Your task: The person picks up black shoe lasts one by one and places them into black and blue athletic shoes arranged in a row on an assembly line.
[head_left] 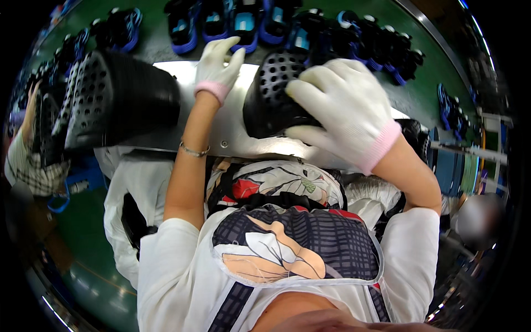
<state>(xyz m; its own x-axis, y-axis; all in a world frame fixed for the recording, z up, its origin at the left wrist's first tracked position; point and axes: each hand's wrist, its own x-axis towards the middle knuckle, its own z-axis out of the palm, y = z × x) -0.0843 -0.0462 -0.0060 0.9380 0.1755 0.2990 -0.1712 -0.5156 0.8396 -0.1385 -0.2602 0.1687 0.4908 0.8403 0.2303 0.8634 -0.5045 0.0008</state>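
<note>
My left hand [218,67], in a white glove with a pink cuff, reaches over the metal ledge toward a row of shoes. Its fingers are apart and it holds nothing that I can see; the fingertips are by the blue sole of a black-and-blue shoe [244,25]. My right hand [345,105], gloved the same way and slightly blurred, is curled over the right side of a black perforated basket [275,77], thumb apart from the fingers. The basket is tilted, and its right part is hidden behind the glove.
More black baskets with round holes [124,102] lie stacked at the left. Shoes [381,47] line the green surface [152,41] beyond the metal ledge [224,130]. Another person's arm [27,127] shows at the far left. Blue and green panels [451,166] stand at the right.
</note>
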